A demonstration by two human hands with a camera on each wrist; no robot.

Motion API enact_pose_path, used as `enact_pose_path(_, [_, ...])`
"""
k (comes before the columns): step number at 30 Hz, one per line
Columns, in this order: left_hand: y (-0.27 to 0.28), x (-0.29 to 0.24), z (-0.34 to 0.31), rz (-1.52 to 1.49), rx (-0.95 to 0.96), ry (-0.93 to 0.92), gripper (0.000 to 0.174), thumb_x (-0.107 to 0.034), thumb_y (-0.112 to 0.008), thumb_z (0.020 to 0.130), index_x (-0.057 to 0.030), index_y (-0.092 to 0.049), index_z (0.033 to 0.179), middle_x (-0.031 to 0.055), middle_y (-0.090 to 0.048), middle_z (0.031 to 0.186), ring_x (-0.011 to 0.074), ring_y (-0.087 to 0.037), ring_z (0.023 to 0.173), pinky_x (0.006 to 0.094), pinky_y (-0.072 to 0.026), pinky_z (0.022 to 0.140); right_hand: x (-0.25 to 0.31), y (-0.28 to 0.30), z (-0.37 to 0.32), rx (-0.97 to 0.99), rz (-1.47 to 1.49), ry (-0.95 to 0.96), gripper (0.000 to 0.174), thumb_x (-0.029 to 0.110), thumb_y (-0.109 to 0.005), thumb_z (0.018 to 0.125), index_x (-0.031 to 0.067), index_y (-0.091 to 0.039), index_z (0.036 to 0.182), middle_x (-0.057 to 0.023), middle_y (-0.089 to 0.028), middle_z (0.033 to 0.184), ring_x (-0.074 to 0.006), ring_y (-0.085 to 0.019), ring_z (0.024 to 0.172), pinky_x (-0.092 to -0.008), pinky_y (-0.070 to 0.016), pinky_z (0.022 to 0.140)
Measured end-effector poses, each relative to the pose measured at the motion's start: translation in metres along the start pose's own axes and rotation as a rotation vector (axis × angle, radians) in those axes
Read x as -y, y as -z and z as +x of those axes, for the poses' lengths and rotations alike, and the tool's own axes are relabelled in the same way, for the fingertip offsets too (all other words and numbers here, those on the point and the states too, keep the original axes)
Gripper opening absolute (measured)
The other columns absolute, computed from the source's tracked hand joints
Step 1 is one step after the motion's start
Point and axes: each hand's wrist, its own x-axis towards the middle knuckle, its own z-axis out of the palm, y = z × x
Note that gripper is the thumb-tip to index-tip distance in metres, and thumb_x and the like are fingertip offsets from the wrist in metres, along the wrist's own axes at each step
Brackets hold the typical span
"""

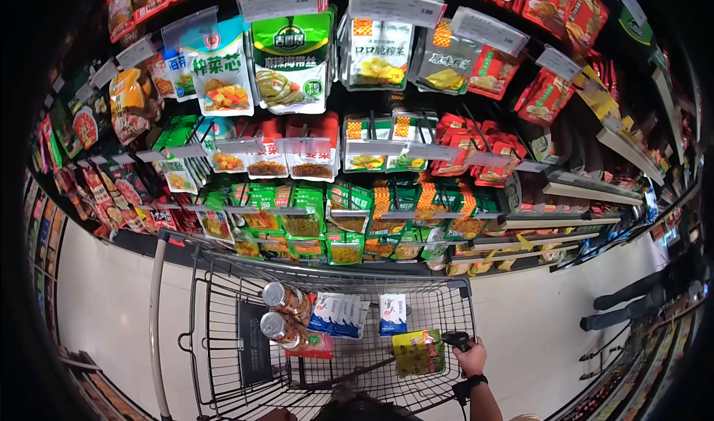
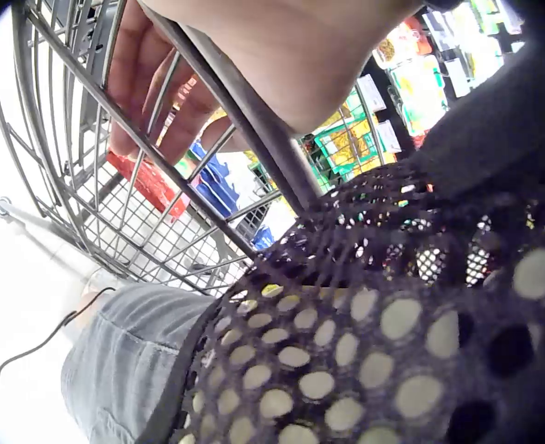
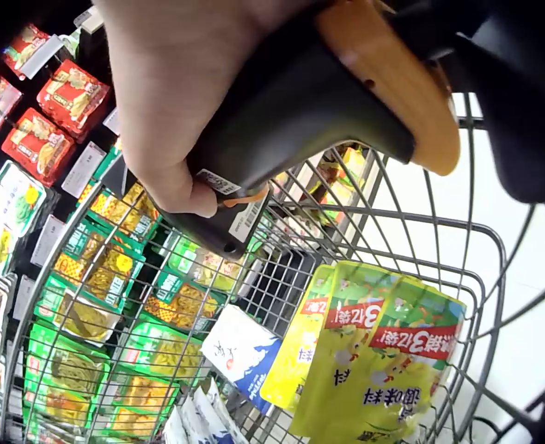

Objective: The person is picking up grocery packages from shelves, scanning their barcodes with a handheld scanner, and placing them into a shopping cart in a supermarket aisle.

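Note:
My right hand (image 1: 471,358) grips a black barcode scanner (image 3: 291,102) with orange trim, held over the right side of the shopping cart (image 1: 254,346). Below the scanner, yellow-green seasoning pouches (image 3: 374,361) lean together in the basket. Over the cart's near rim, my left hand (image 2: 291,46) holds the dark bar, its fingers reaching down behind the wires. Blue-and-white packets (image 1: 335,315) lie toward the far side, with another one (image 1: 393,315) apart to their right. Two tins (image 1: 284,327) stand at the left beside a red packet (image 1: 311,345).
Shelves of hanging pickle pouches (image 1: 290,62) rise just beyond the cart, with price tags along their edges. A grey pole (image 1: 156,324) stands at the cart's left. Another person's legs (image 1: 632,298) show in the aisle at right, over pale floor (image 1: 520,317).

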Motion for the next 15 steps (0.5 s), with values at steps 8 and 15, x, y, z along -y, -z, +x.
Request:
enact_pose_path(8, [-0.029,-0.033,-0.005,-0.026,0.109,0.018,0.035,-0.037,-0.043,0.088,-0.0046,-0.058,0.087,0.014,-0.059,0.079,0.0314,-0.056,0.071,0.0434,-0.0442,0.065,-0.035,0.011,0.028,-0.007,0.018,0.043,0.035,0.029,-0.075,0.055,0.0015,-0.068,0.076,-0.0162,-0.061,0.087,-0.0328,-0.061,0.076,-0.04,-0.0508,0.07])
enact_pose_path(15, [-0.051,-0.086,-0.01,0.036,0.03,-0.015,0.036,-0.039,-0.046,0.087,-0.0081,-0.064,0.092,0.0142,-0.064,0.083,0.0333,-0.059,0.075,0.0455,-0.0475,0.066,-0.081,0.031,0.068,0.043,0.077,0.032,0.041,0.033,-0.075,0.055,-0.0005,-0.067,0.077,-0.0172,-0.06,0.085,-0.0343,-0.061,0.074,-0.0413,-0.0503,0.068])
